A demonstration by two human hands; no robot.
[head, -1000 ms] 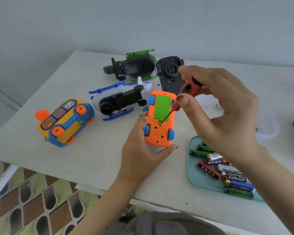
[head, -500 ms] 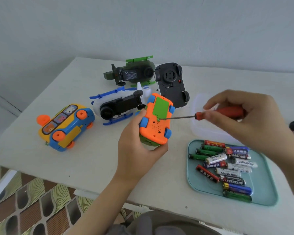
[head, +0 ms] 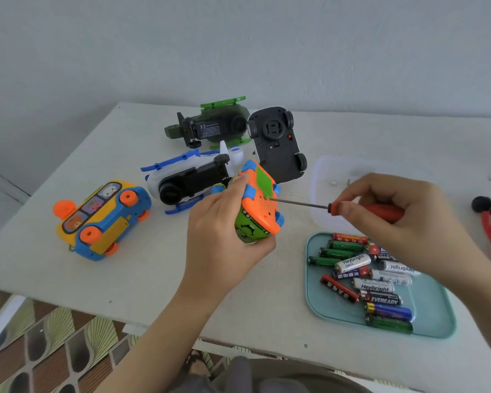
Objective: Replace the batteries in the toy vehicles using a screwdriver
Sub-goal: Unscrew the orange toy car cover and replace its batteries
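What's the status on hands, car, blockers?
Left hand grips orange car, tilted, underside exposed. Right hand holds screwdriver, tip at green cover's edge. Nothing blocking the tool.

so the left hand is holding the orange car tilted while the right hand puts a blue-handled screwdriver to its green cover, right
Not quite: the screwdriver has a red handle, not a blue one. In the head view the left hand holds the orange car tilted, and the right hand puts the red-handled screwdriver to its green cover.
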